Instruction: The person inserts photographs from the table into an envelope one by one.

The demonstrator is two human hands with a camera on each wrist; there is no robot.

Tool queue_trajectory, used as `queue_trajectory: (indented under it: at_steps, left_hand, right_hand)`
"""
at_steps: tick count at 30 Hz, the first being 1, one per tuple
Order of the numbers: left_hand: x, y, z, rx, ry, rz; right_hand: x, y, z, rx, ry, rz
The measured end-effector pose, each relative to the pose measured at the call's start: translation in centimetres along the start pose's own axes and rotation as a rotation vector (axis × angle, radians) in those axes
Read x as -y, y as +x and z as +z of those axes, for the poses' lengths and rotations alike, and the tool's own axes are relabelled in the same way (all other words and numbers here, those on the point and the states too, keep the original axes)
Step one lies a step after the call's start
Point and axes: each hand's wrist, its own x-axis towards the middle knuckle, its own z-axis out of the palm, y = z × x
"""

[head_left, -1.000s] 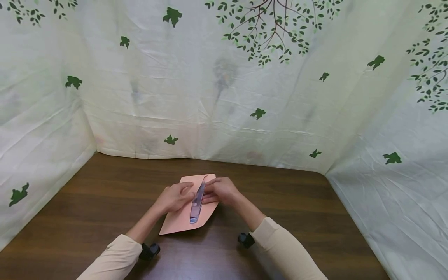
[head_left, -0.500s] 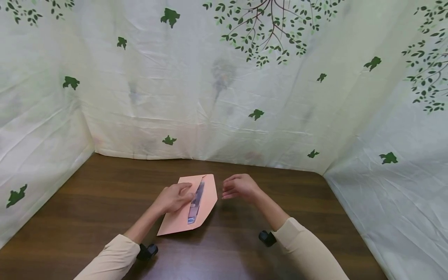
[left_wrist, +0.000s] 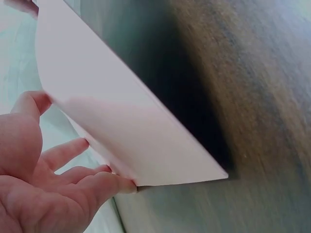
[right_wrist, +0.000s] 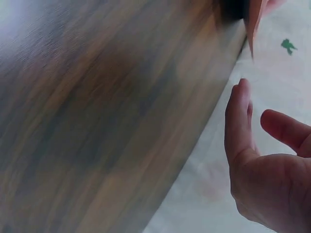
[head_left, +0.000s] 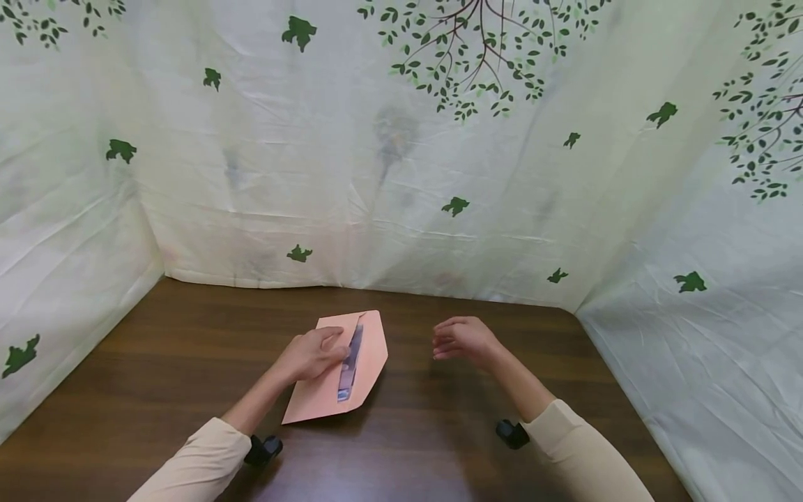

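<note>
A salmon-pink paper envelope is held tilted over the table left of the middle in the head view. Through its open slit shows a strip of purple-grey printed paper, perhaps a banknote. My left hand grips the envelope by its left side, the thumb on the slit side. The left wrist view has the envelope from its plain side, with the left hand's fingers at its edge. Apart from it, to the right, my right hand hovers over the table, its fingers loosely bent and holding nothing.
The dark brown wooden table spreads under both hands. White cloth printed with green leaves hangs behind it and on both sides. A small black device sits at the left wrist, another black device at the right.
My right hand has let go of the envelope's right part and moved away to the right. The left hand keeps its grip, with the envelope nearly in the same place.
</note>
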Motion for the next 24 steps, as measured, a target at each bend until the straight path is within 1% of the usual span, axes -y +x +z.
queue_trajectory:
  at_steps: [8, 14, 19, 24]
  left_hand:
    - [-0.5, 0.5, 0.5, -0.010, 0.016, 0.033]
    - [-0.9, 1.0, 0.9, -0.017, 0.029, 0.059]
    - [-1.0, 0.9, 1.1, -0.045, 0.040, 0.084]
    - [-1.1, 0.8, 1.1, -0.062, 0.006, 0.054]
  right_hand:
    - [-1.4, -0.7, -1.9, -0.017, -0.028, 0.021]
    - [-2.3, -1.0, -2.6, -0.034, -0.023, 0.044]
    - [-2.6, -1.2, -2.8, -0.039, -0.025, 0.052]
    - [-2.7, -1.5, -3.1, -0.048, -0.036, 0.049]
